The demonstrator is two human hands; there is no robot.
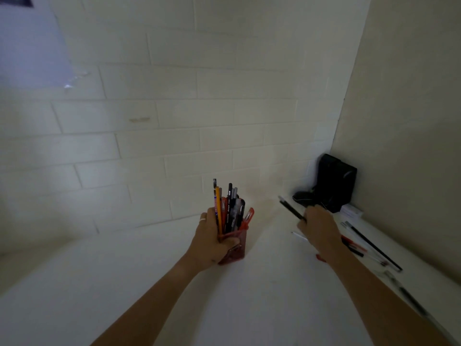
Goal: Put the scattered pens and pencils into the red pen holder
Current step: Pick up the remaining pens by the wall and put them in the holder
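My left hand point(210, 237) grips the red pen holder point(237, 248), which stands on the white table and is packed with several pens and pencils point(228, 208) sticking up. To its right, my right hand point(318, 227) is closed around a black pen point(290, 208) that points up and to the left, clear of the table. More pens lie on the table to the right of that hand: a long black one point(374, 245), a red one point(354, 244) and a thin white one point(298, 235) partly hidden by the hand.
A black case point(335, 182) with a dark object beside it stands in the far right corner against the walls. A white brick wall backs the table point(174, 283). Another dark pen point(409, 299) lies near the right edge.
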